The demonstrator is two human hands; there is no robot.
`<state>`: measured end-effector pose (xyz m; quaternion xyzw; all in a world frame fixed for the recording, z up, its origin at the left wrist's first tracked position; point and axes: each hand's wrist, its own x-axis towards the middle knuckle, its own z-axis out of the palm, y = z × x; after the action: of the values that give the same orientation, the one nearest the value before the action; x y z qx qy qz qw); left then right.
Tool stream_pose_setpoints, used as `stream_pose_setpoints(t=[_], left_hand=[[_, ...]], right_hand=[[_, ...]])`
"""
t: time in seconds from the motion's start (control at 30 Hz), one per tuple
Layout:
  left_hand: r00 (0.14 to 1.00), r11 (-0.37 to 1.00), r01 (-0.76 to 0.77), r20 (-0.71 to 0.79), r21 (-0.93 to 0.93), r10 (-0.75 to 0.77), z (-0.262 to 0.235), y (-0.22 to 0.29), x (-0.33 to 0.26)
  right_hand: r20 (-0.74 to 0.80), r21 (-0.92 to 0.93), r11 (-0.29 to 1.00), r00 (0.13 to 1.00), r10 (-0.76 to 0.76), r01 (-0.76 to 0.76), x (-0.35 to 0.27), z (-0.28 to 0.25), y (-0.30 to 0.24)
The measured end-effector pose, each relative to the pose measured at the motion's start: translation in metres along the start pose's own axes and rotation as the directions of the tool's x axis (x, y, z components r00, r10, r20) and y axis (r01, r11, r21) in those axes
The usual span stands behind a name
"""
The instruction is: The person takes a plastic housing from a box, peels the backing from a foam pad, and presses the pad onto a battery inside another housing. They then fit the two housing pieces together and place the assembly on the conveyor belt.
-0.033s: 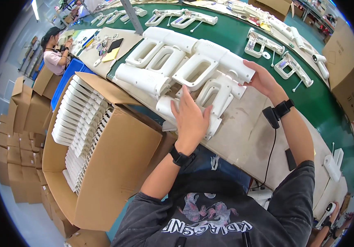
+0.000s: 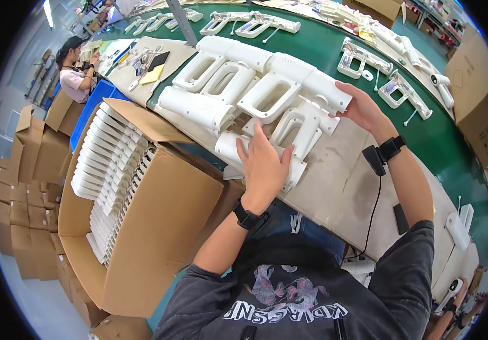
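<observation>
Several white plastic gun-shaped housings [image 2: 266, 99] with large loop handles lie stacked on the worktable in front of me. My right hand [image 2: 363, 110] grips the right end of the top white plastic housing [image 2: 312, 79], fingers at its far side and thumb below. My left hand [image 2: 266, 164] has its fingers spread at the near side of the pile. Its fingertips rest by the handle loop of the top housing, and its thumb lies beside a lower housing [image 2: 298, 133]. Parts of the lower housings are hidden by the upper ones and my left hand.
On my left stands an open cardboard box [image 2: 159, 226] packed with rows of white shells [image 2: 111, 153]. Beyond the worktable [image 2: 334, 175] runs a green conveyor belt [image 2: 323, 45] carrying open housings with wiring [image 2: 363, 59]. A co-worker [image 2: 74, 73] sits at the far left. A cable hangs from my right wristband.
</observation>
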<state>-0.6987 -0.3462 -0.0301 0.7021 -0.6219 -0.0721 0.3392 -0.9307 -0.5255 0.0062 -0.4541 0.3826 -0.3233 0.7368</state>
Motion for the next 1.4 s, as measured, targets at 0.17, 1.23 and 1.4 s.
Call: stream_pose_setpoints(t=[0.17, 1.23, 1.4], left_hand=[[0.983, 0.974, -0.181, -0.036, -0.134, 0.178, 0.000, -0.016, 0.012], [0.930, 0.764, 0.268, -0.050, -0.587, -0.364, 0.027, -0.022, -0.038], [0.905, 0.695, 0.258, -0.085, -0.671, -0.418, 0.033, -0.023, -0.031]], right_hand=[[0.044, -0.039, 0.999, 0.999, 0.003, -0.001, 0.008, -0.008, -0.001], [0.060, -0.985, 0.143, 0.974, -0.220, 0.093, 0.017, 0.070, -0.033], [0.152, -0.979, 0.104, 0.967, -0.205, 0.176, 0.027, 0.068, -0.024]])
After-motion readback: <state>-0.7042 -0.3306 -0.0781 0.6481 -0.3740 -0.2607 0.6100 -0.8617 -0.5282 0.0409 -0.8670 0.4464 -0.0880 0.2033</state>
